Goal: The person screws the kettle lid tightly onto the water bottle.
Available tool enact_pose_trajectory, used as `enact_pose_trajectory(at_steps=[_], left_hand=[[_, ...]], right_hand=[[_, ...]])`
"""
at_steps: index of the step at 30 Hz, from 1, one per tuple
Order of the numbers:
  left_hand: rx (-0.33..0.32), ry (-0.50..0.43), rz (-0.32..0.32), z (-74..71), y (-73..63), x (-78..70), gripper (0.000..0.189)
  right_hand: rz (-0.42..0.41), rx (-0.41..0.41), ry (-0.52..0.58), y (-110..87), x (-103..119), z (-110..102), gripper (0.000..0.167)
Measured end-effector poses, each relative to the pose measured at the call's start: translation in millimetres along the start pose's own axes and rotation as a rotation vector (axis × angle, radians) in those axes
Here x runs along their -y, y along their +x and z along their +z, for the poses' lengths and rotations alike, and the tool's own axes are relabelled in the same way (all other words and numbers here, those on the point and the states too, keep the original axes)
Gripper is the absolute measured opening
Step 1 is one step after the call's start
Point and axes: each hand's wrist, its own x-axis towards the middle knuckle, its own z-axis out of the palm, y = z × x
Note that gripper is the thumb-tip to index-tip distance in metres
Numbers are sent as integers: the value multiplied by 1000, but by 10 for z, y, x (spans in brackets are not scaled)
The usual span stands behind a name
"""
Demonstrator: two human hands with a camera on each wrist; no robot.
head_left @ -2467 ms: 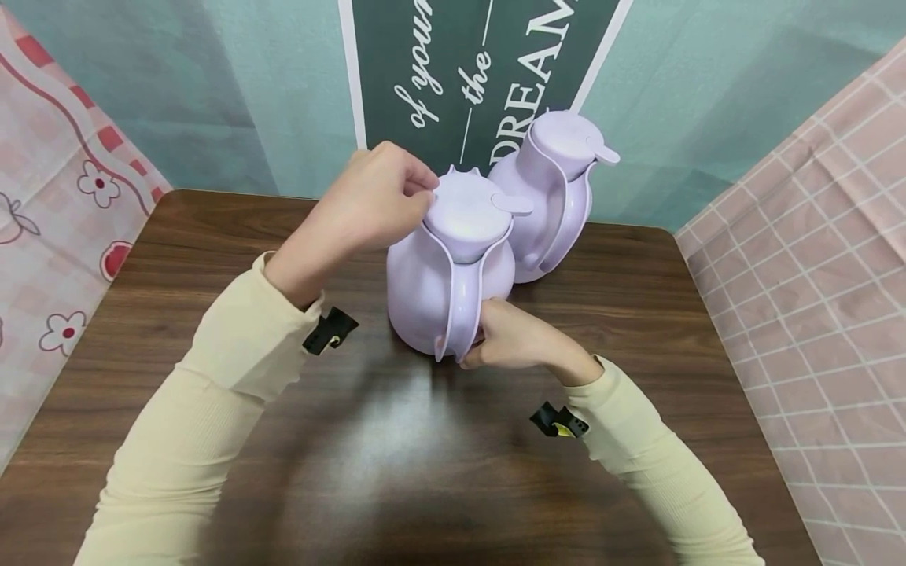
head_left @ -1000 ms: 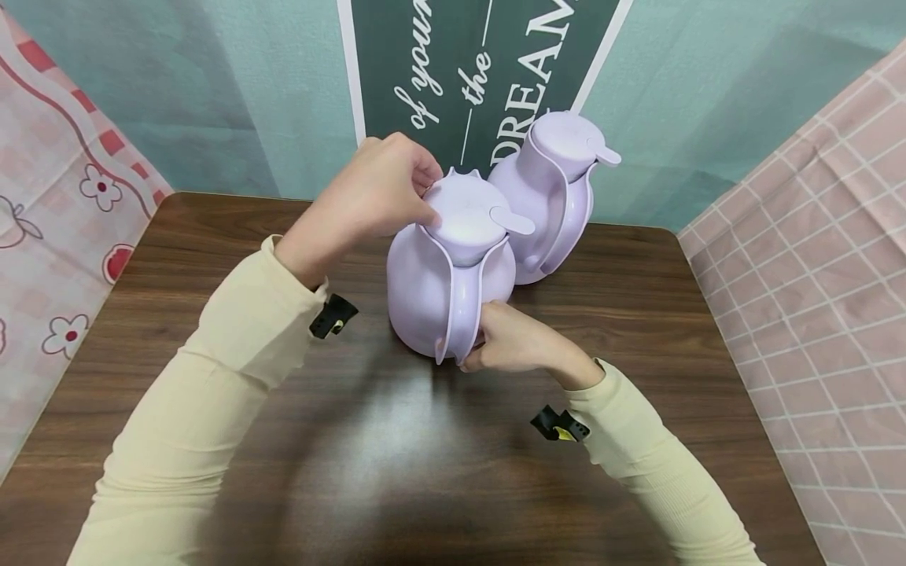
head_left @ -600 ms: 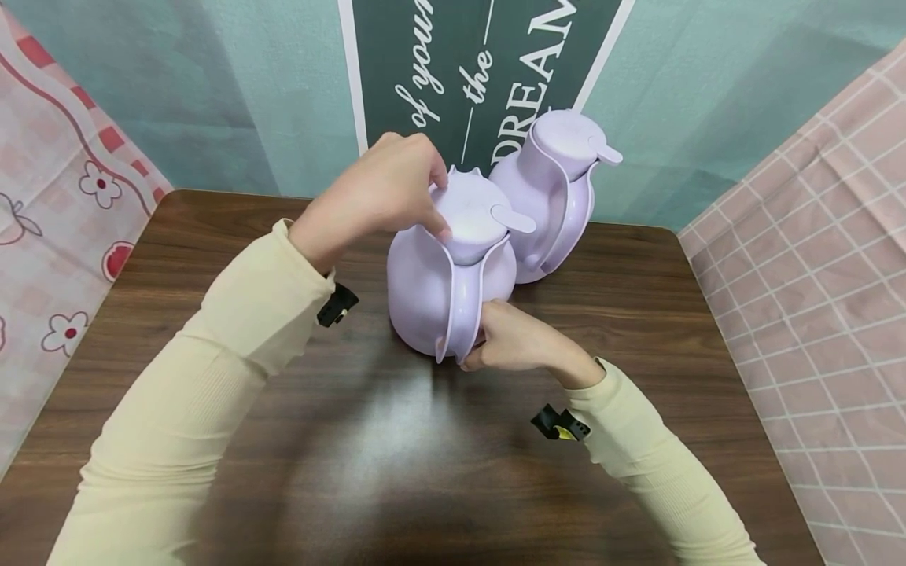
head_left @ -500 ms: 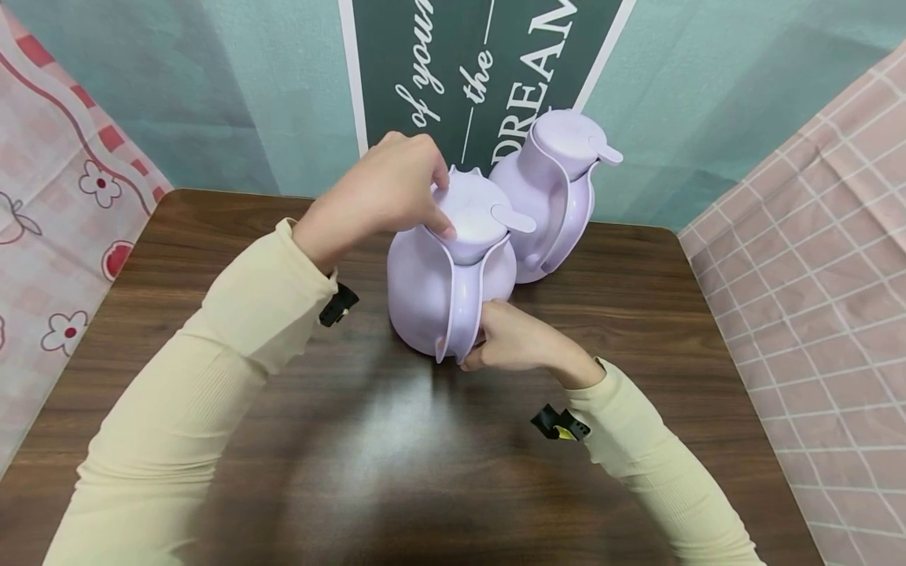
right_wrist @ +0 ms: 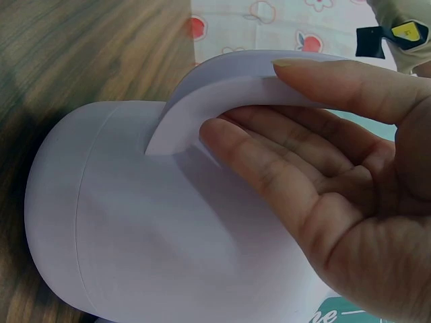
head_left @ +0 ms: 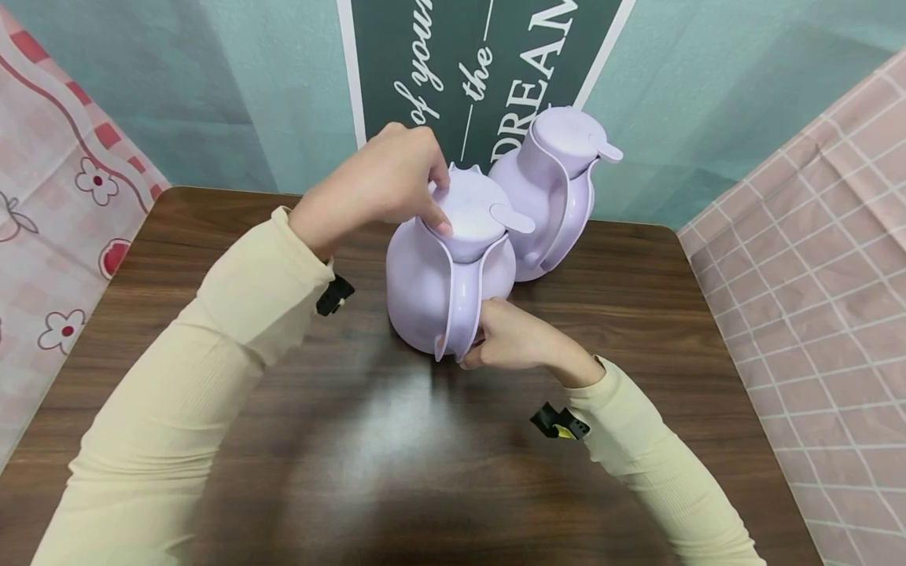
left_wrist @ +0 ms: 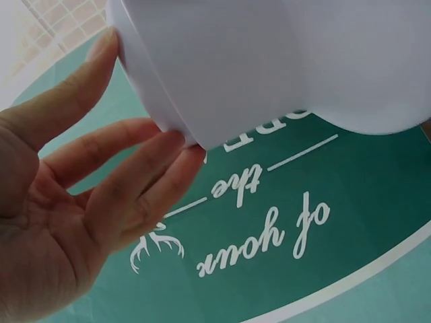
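Note:
A lilac thermos jug stands upright on the table, its handle facing me. My left hand holds the left side of the jug's round lid, thumb in front and fingers behind. In the left wrist view the thumb and several fingertips press the rim of the lid. My right hand grips the lower part of the handle from the right. The right wrist view shows its thumb over the handle and fingers curled underneath. The lid's small lever points right.
A second lilac thermos jug stands close behind, to the right, overlapped by the front one. Behind both hangs a green cloth with white lettering. A flowered cloth borders the dark wooden table on the left, a pink checked cloth on the right.
My left thumb has come forward round the lid's edge. The lid has turned slightly, its lever tip shifting towards me. The right hand and both jugs keep their places.

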Motion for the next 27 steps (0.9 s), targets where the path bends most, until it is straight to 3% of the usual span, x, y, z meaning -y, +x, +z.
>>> enact_pose_trajectory(at_steps=[7, 14, 21, 27], left_hand=[[21, -10, 50, -26, 42, 70, 37], [50, -15, 51, -36, 57, 124, 50], [37, -21, 53, -13, 9, 93, 36], [-7, -21, -41, 36, -89, -51, 24]], right_hand=[[11, -10, -8, -4, 2, 11, 23], [8, -5, -3, -14, 7, 15, 31], [18, -22, -13, -6, 7, 47, 23], [14, -11, -7, -19, 13, 52, 29]])
